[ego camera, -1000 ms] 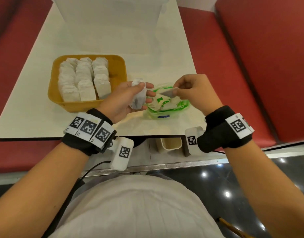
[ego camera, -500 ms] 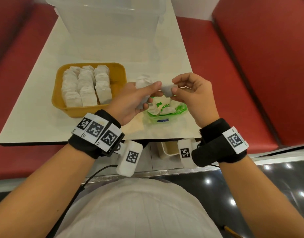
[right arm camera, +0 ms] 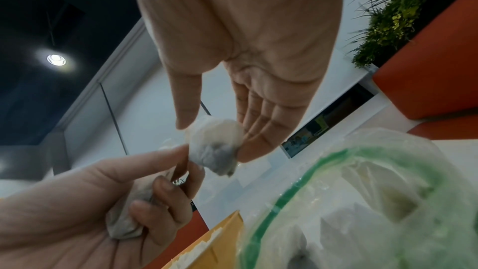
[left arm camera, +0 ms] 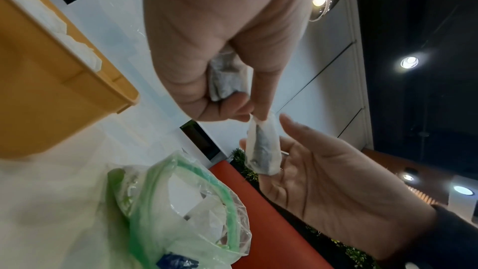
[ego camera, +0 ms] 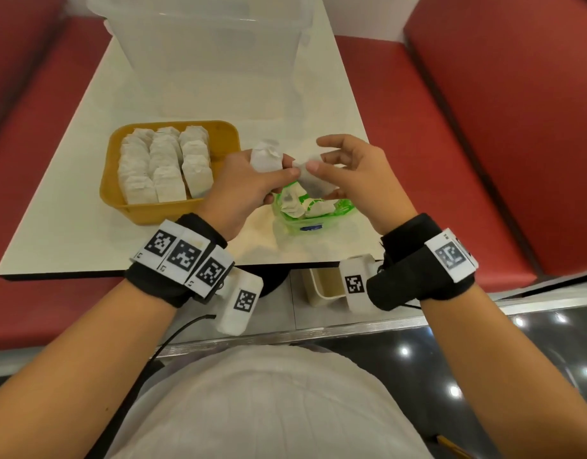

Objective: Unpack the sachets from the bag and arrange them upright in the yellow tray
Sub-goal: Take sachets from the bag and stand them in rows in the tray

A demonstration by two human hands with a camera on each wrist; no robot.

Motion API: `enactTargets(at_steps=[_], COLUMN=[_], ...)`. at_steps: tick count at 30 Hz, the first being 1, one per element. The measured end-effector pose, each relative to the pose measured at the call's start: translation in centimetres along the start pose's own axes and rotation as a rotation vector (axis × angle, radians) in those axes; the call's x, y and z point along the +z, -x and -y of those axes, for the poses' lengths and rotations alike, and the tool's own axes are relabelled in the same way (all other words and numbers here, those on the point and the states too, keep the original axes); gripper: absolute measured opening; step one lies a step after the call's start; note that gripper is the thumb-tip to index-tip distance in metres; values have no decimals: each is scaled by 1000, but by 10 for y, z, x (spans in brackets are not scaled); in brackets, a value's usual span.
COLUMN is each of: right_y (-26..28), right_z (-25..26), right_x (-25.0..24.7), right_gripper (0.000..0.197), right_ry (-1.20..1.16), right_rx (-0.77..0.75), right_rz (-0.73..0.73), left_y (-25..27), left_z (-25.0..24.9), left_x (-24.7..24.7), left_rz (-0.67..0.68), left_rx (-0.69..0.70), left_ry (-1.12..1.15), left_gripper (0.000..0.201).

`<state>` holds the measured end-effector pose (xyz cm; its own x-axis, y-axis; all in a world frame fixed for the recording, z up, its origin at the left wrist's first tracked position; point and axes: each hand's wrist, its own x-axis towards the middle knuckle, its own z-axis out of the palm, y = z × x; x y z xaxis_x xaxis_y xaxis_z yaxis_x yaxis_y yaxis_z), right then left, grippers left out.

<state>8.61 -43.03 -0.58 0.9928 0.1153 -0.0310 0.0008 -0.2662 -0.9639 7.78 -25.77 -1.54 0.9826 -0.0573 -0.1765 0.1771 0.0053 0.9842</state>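
Head view shows a handover above the bag: left hand clutches one sachet and pinches a second sachet resting against the relaxed, spread fingers of the right hand. Next, both likely go upright into the yellow tray, right of the three filled rows.

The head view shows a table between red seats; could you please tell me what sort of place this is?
Probably a restaurant or café booth: a white table flanked by red padded benches, with recessed ceiling spotlights and a planter of greenery nearby.
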Motion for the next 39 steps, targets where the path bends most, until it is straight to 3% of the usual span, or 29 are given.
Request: enactTargets(at_steps=[4,10,15,19,22,26,28,32,36,39], right_y=[-7,-11,-13,-12,-12,-12,-17,-31,-36,-37], right_z=[11,20,16,20,27,43,47,48,47,32], right_x=[1,-9,-10,-5,1,12,22,36,29,11], right_gripper=[10,5,39,24,8,11,13,12,12,7], right_ry=[162,400,438,523,490,149,92,325,431,512], right_rx=[-137,-236,-214,-224,-220,-163,-135,-215,-308,-241], right_rz=[-13,-131,-47,41,120,297,343,245,177,134], left_y=[2,4,8,9,10,8,7,4,1,-3], left_z=[-1,1,5,10,12,12,8,-3,-4,0], left_x=[1,-8,-17,-23,-26,-28,-29,-33,-33,-37], left_rz=[46,55,83,76,59,44,109,345,286,253], left_rx=[-44,-197,-110,-102,-138,-236,-281,-283,-182,-182], left_ry=[49,233,177,156,171,276,339,420,304,293], left_gripper=[9,21,28,28,30,31,39,58,22,21])
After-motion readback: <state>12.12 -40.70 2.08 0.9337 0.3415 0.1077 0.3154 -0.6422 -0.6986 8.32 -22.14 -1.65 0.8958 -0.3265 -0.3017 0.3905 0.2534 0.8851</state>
